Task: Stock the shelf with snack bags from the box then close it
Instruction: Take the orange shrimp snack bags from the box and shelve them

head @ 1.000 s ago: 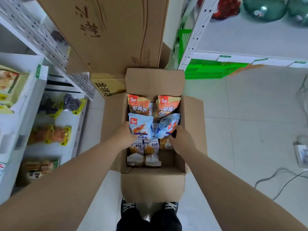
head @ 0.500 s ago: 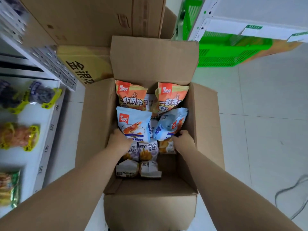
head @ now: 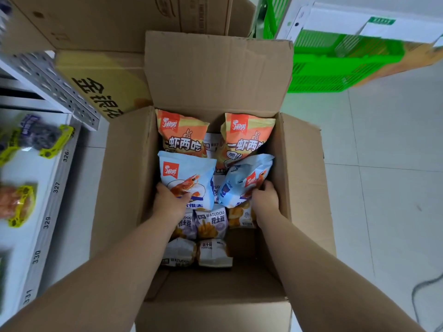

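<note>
Cardboard box [head: 122, 178] stands open on a pale tiled floor, all four flaps turned out, as a person leans over it with both bare arms reaching inside. Behind it lie a large brown carton [head: 107, 22] and a yellow printed carton [head: 103, 92]; a green plastic crate [head: 335, 65] sits under white racking at upper right. At left runs the white shelf [head: 24, 168], its front edge numbered, with a few yellow-edged packets [head: 45, 137] lying on it.

Inside the box, two orange snack bags [head: 182, 135] stand against the far wall. Just in front of them are two blue shrimp-printed bags. The left hand [head: 167, 202] grips the bottom of the left blue bag [head: 189, 173], thumb across its face, the bag upright. The right hand [head: 265, 200] has its fingers curled round the lower edge of the right blue bag [head: 242, 180], which is tilted toward the left. Small purple WATUDOU packs [head: 211, 224] and white packs [head: 213, 252] lie on the bottom nearer the person, partly beneath the arms.
</note>
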